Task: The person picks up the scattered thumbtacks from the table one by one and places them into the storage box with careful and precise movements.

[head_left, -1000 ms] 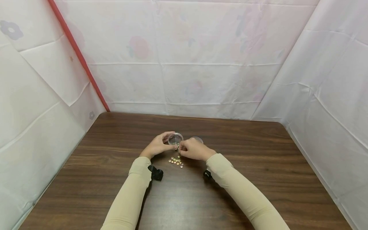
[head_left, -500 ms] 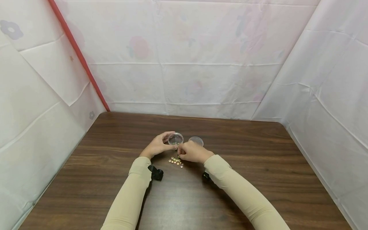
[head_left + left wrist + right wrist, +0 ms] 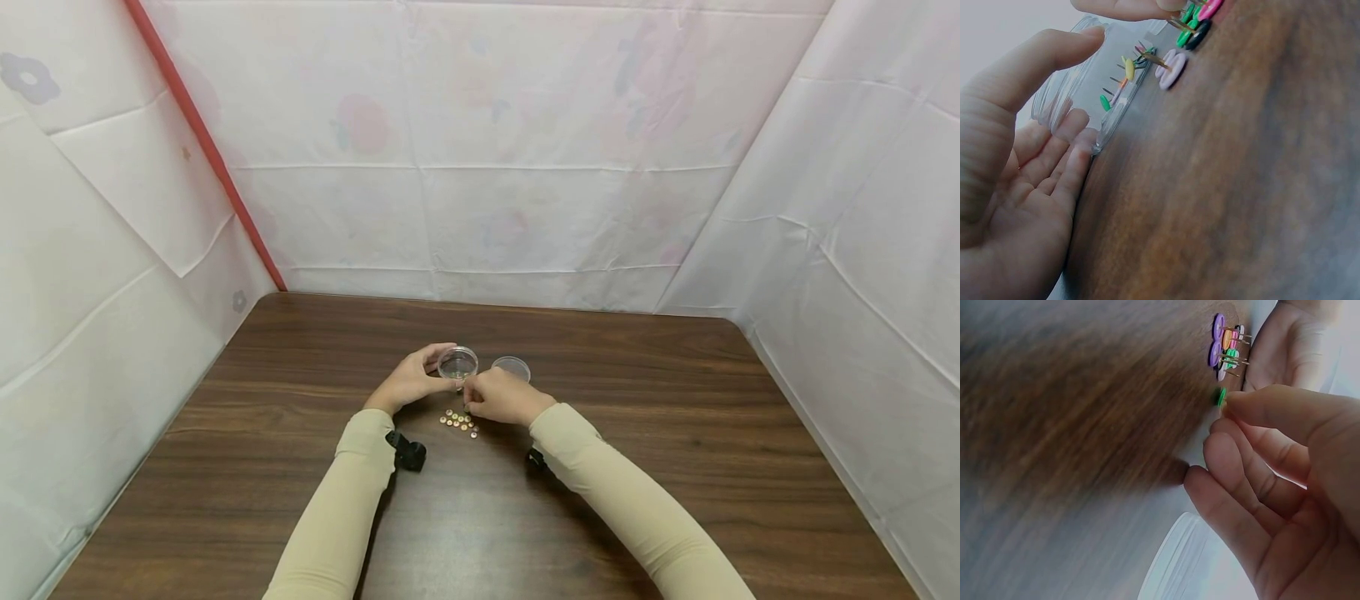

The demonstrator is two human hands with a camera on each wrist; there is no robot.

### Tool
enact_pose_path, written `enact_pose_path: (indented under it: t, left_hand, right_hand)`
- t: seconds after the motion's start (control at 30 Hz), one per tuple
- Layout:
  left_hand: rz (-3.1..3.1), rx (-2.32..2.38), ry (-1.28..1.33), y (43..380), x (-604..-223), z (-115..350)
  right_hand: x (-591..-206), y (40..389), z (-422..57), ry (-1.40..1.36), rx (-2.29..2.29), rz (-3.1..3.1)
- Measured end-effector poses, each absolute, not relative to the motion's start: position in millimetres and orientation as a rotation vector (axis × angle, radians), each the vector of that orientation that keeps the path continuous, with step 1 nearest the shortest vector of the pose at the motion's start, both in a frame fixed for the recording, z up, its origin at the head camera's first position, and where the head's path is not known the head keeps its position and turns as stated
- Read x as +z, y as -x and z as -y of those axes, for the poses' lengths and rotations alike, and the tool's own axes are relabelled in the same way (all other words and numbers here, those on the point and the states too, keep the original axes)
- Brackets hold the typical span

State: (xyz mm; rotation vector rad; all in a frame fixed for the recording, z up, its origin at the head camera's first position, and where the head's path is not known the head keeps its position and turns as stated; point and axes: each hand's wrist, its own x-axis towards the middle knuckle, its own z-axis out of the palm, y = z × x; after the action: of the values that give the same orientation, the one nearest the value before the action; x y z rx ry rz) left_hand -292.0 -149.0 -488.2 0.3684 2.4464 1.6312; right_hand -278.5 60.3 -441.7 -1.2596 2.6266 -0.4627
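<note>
My left hand (image 3: 411, 379) holds a clear round plastic container (image 3: 457, 363) on the table, thumb on one side and fingers on the other. In the left wrist view several coloured thumbtacks (image 3: 1129, 70) lie inside it, many with points up. Just in front of the container, my right hand (image 3: 504, 395) pinches a green thumbtack (image 3: 1222, 396) between thumb and forefinger, low at the tabletop. A cluster of loose thumbtacks (image 3: 457, 420) lies nearer to me, heads down and points up in the wrist views. Purple, orange, pink, green and white heads show in the right wrist view.
A clear round lid (image 3: 513, 367) lies behind my right hand, to the right of the container. The dark wooden table (image 3: 637, 400) is bounded by white cloth (image 3: 480, 208) at the back and sides. Black wrist cameras (image 3: 409, 454) sit under both forearms.
My right hand has come away from the container's rim, slightly toward me, to the thumbtack that lay apart from the cluster. More of the lid shows. My left hand has stayed still.
</note>
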Motion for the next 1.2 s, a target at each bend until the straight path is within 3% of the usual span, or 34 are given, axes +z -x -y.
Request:
enact_pose_path:
  t: [1.2]
  left_hand:
    - [-2.424,1.646,-0.325,293.6,-490.9,148.2]
  right_hand:
    - [-426.0,296.2,-73.5,1.218,-0.736,-2.798]
